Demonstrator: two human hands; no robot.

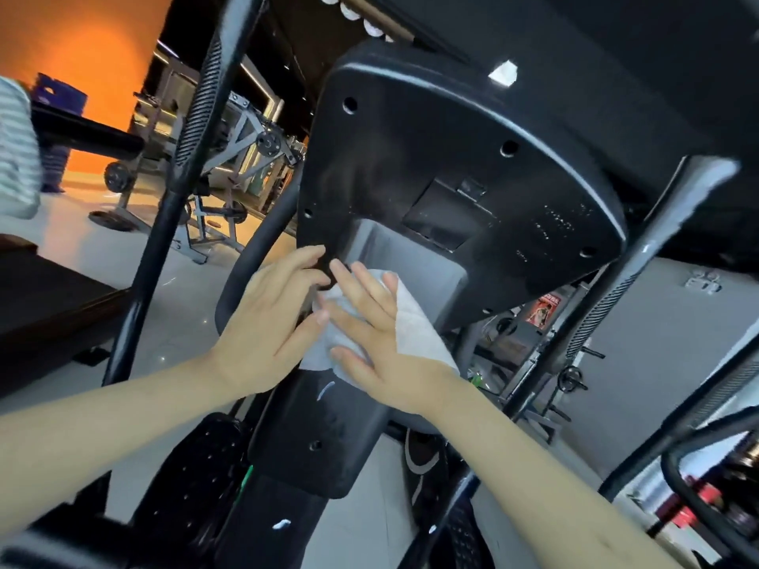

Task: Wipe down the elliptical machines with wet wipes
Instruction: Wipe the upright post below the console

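Note:
The black back of the elliptical's console [451, 166] fills the upper middle, tilted, on a grey and black centre post [324, 429]. A white wet wipe [415, 322] lies under my right hand [369, 326] and drapes over its back. That hand's fingers are spread flat and press the wipe against the post just below the console. My left hand [271, 314] sits beside it on the left, fingers straight, their tips touching the console's lower edge and the wipe.
Black handlebar poles rise at the left [172, 199] and right [616, 277]. A foot pedal [197, 478] is below left. Weight machines [230, 158] stand behind on a pale floor before an orange wall. A person's striped sleeve [14, 149] shows at the far left.

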